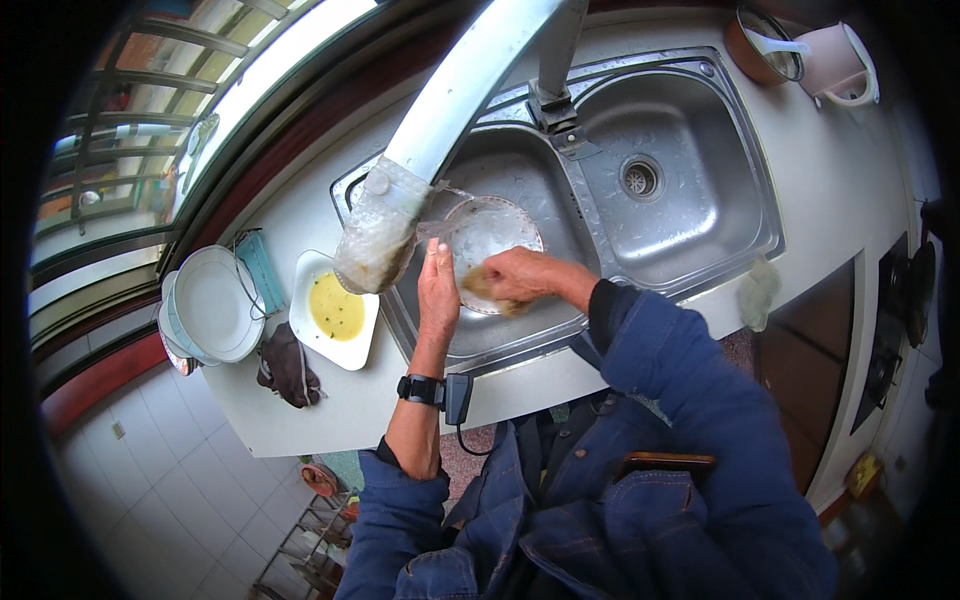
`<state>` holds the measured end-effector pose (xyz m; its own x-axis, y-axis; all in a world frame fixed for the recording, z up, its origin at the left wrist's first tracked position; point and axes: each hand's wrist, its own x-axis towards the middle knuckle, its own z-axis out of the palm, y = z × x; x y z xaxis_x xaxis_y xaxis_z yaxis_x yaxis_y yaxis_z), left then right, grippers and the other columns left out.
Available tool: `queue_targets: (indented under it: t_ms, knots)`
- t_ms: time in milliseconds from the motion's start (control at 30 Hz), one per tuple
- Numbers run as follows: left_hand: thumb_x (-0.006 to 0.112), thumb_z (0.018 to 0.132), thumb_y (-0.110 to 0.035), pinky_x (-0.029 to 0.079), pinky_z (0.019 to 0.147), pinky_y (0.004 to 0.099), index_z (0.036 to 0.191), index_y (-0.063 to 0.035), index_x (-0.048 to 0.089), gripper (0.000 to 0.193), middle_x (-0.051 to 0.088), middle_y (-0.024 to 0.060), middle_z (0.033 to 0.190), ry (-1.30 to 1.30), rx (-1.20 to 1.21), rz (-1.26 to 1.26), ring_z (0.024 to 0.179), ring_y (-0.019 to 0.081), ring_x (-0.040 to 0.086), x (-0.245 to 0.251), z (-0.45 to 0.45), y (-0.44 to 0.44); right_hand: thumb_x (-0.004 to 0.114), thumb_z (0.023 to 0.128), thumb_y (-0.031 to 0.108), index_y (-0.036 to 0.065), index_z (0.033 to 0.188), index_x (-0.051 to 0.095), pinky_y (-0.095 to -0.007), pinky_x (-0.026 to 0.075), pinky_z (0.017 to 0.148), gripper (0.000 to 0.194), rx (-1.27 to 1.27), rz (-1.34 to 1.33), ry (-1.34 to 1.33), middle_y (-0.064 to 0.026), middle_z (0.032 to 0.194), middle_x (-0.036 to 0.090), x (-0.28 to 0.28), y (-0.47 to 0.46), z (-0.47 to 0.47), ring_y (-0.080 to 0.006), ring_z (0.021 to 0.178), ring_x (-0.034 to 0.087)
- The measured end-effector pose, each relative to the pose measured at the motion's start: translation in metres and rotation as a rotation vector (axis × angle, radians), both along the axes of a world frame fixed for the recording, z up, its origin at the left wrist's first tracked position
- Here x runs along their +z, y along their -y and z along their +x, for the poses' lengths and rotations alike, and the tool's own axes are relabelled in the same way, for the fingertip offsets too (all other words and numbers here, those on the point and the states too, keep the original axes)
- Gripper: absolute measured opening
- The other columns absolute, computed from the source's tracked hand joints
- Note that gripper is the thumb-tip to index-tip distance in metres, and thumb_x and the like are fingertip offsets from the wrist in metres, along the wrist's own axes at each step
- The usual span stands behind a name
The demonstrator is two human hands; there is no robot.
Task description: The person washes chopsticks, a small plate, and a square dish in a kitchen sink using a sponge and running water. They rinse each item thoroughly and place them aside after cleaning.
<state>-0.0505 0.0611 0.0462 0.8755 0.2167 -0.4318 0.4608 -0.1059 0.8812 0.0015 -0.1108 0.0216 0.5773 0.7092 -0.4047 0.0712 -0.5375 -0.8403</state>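
A round white dish with a patterned rim (pixel 501 217) is tilted in the left basin of a steel double sink. My right hand (pixel 517 276) is closed on a brown scrubber (pixel 478 283), which lies against the lower part of the dish. At the dish's left edge is my left hand (pixel 438 289), its fingers pointing up along the rim; its thumb side and grip are partly hidden. Water seems to run over the dish. A faucet (pixel 457 97) with clear plastic wrapped around its end (pixel 382 225) hangs over the left basin and hides part of the dish's surroundings.
Left on the counter are a square white plate of yellow liquid (pixel 337 307), stacked white dishes (pixel 219 304) and a dark cloth (pixel 287 367). The right basin (pixel 675 150) adjoins. Beyond it stand a pot (pixel 765 45) and a pink pitcher (pixel 836 60); a pale rag (pixel 759 294) hangs at the front edge.
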Motion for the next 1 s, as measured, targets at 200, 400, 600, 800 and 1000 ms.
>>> queue_targets:
  t_ms: [200, 400, 600, 800, 1000]
  knots:
    - [0.043, 0.105, -0.043, 0.039, 0.106, 0.0298, 0.152, -0.0019, 0.033, 0.063, 0.051, 0.0154, 0.143, -0.036, 0.045, -0.017, 0.127, 0.0192, 0.050, 0.007, -0.003, 0.011, 0.064, 0.087, 0.020, 0.003, 0.100, 0.054, -0.0499, 0.052, 0.082, 0.023, -0.548, -0.327, 0.348, -0.0246, 0.096, 0.068, -0.019, -0.006, 0.016, -0.0419, 0.095, 0.065]
    - [0.041, 0.106, -0.044, 0.041, 0.103, 0.0289, 0.151, 0.0005, 0.035, 0.064, 0.053, 0.0141, 0.140, -0.004, 0.030, -0.037, 0.124, 0.0180, 0.050, 0.000, -0.002, 0.012, 0.065, 0.088, 0.026, 0.001, 0.096, 0.058, -0.0377, 0.051, 0.074, 0.027, -0.672, 0.494, -0.253, -0.0153, 0.083, 0.065, -0.024, -0.048, 0.003, -0.0252, 0.080, 0.063]
    - [0.040, 0.107, -0.041, 0.035, 0.110, 0.0293, 0.152, -0.0042, 0.035, 0.059, 0.047, 0.0125, 0.148, 0.093, -0.089, 0.192, 0.131, 0.0170, 0.046, -0.001, -0.003, -0.006, 0.063, 0.086, 0.020, 0.006, 0.096, 0.066, -0.0416, 0.054, 0.078, 0.017, 0.013, -0.048, 0.068, -0.0171, 0.094, 0.070, -0.004, 0.004, -0.007, -0.0334, 0.084, 0.068]
    - [0.044, 0.105, -0.045, 0.036, 0.109, 0.0315, 0.152, -0.0048, 0.036, 0.062, 0.048, 0.0173, 0.147, 0.012, 0.022, 0.015, 0.133, 0.0218, 0.046, 0.005, -0.007, 0.009, 0.056, 0.090, 0.019, 0.004, 0.097, 0.059, -0.0502, 0.053, 0.081, 0.017, -0.630, -0.203, 0.382, -0.0230, 0.097, 0.069, -0.018, -0.016, 0.012, -0.0423, 0.093, 0.066]
    - [0.043, 0.105, -0.044, 0.038, 0.108, 0.0316, 0.150, -0.0014, 0.038, 0.062, 0.050, 0.0175, 0.146, 0.052, 0.068, 0.014, 0.132, 0.0227, 0.048, -0.009, -0.005, 0.005, 0.069, 0.085, 0.021, 0.002, 0.092, 0.061, -0.0337, 0.051, 0.072, 0.021, -0.492, 0.434, -0.367, -0.0100, 0.083, 0.066, -0.015, -0.042, -0.004, -0.0182, 0.079, 0.062]
